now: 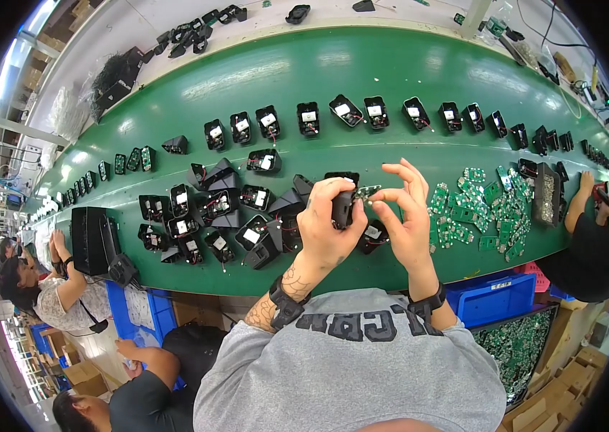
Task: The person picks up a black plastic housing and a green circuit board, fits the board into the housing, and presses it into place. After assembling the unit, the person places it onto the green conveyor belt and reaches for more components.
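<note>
**Green counter, black shells, one small board in hand**

Green covers the long counter (304,79), which curves across the whole view and carries everything else. A row of open black plastic shells (347,110) runs along its far half, each showing a white part and thin wires inside. Nearer the person, a loose cluster of more black shells (211,216) lies in a heap to the left of the hands. To the right of the hands sits a spread pile of small green circuit boards (488,209), with a grey tray (547,193) of tiny metal parts just beyond it. Below the counter's near edge, a blue bin (495,297) stands on the right, and a dark box full of green boards (516,345) sits lower still.

Other people work at both ends of the counter: one leans in at the lower left, and another's arm reaches in at the far right.

The left hand (327,225) is raised over the counter's near half, its fingers wrapped shut around a black shell (342,207). The right hand (406,216) faces it, thumb and forefinger pinched on a small green circuit board (366,191) held at the top of that shell, the other fingers fanned open above.
</note>
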`<action>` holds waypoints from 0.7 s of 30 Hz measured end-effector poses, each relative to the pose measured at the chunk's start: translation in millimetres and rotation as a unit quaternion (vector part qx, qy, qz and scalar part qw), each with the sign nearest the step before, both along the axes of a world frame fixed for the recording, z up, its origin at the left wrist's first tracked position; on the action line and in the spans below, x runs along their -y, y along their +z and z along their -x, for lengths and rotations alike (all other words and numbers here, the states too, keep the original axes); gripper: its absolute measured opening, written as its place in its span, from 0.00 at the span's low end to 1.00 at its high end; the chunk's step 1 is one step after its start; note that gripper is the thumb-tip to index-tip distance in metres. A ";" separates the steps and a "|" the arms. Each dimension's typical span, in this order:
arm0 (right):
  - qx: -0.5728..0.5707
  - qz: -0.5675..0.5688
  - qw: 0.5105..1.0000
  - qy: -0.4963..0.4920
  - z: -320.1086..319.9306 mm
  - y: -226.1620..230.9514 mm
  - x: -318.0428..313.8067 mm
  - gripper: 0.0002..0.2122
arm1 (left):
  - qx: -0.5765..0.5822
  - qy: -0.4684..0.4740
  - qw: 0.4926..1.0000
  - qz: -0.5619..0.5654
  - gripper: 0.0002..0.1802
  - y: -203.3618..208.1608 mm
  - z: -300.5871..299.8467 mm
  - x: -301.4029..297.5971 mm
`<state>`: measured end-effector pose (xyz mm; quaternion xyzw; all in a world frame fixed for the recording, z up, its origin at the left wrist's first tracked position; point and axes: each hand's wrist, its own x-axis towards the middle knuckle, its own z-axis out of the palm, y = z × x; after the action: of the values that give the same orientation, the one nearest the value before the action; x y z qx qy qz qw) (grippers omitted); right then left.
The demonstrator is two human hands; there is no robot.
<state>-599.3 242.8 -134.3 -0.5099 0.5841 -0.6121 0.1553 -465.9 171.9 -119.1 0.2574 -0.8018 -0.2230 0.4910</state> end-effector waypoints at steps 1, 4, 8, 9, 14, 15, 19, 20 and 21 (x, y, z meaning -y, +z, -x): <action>0.000 0.000 1.000 0.000 1.0 1.0 -1.2 0.04 | 0.000 0.000 1.000 0.000 0.19 -0.4 -0.1 0.0; -0.047 0.002 0.999 0.003 3.0 -0.1 -2.9 0.04 | -0.023 -0.009 0.998 -0.062 0.20 -3.7 -1.1 -0.4; -0.053 0.034 0.998 -0.031 1.2 -8.1 2.0 0.03 | -0.015 -0.002 0.999 -0.041 0.20 -4.4 2.0 -0.4; -0.054 0.040 0.997 -0.045 0.7 -8.2 2.8 0.03 | -0.024 -0.002 1.000 -0.016 0.20 -5.9 2.4 0.7; -0.023 0.033 0.999 -0.026 2.2 -8.8 2.8 0.03 | -0.010 0.011 0.999 0.044 0.20 -6.5 3.3 -1.2; -0.014 0.029 0.999 -0.013 2.9 -8.5 2.7 0.03 | -0.003 0.010 0.999 0.053 0.20 -5.4 3.4 -1.8; -0.005 0.018 1.000 -0.006 6.2 -6.8 1.5 0.03 | 0.021 0.005 0.996 0.091 0.21 -5.8 2.7 -1.0; 0.024 0.001 1.000 0.013 7.4 -6.5 1.4 0.03 | 0.021 0.004 0.996 0.090 0.21 -6.0 2.3 -0.6; 0.053 -0.015 0.998 0.032 8.8 -6.2 1.2 0.03 | 0.036 -0.004 0.994 0.107 0.21 -6.3 1.7 0.0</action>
<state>-608.0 241.6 -140.5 -0.4927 0.5676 -0.6239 0.2139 -467.6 172.0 -125.4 0.2081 -0.8390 -0.1282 0.4861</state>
